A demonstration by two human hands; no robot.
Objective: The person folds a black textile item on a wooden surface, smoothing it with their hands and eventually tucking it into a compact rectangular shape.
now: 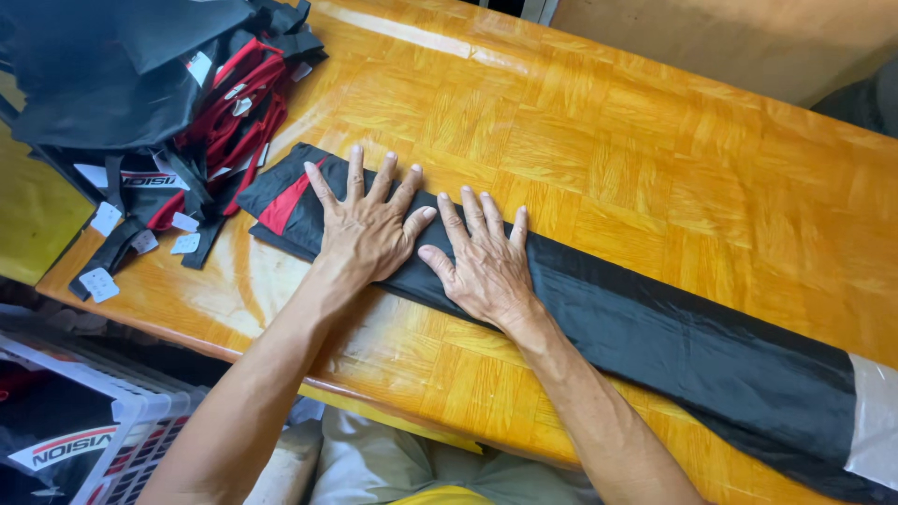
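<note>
So I'm working at the wooden worktop [673, 159], which is taking up most of my view. A long black cloth [655, 327], folded into a narrow strip, is lying slantwise across it, with a red patch at its left end and a white band at the far right. A pile of black and red cloths [159, 103] with white tags is sitting at the top left corner. A white crate [140, 421] is standing below the worktop edge. My left hand [368, 229] and right hand [482, 262] are pressing flat on the strip, fingers spread wide, side by side, holding nothing.
</note>
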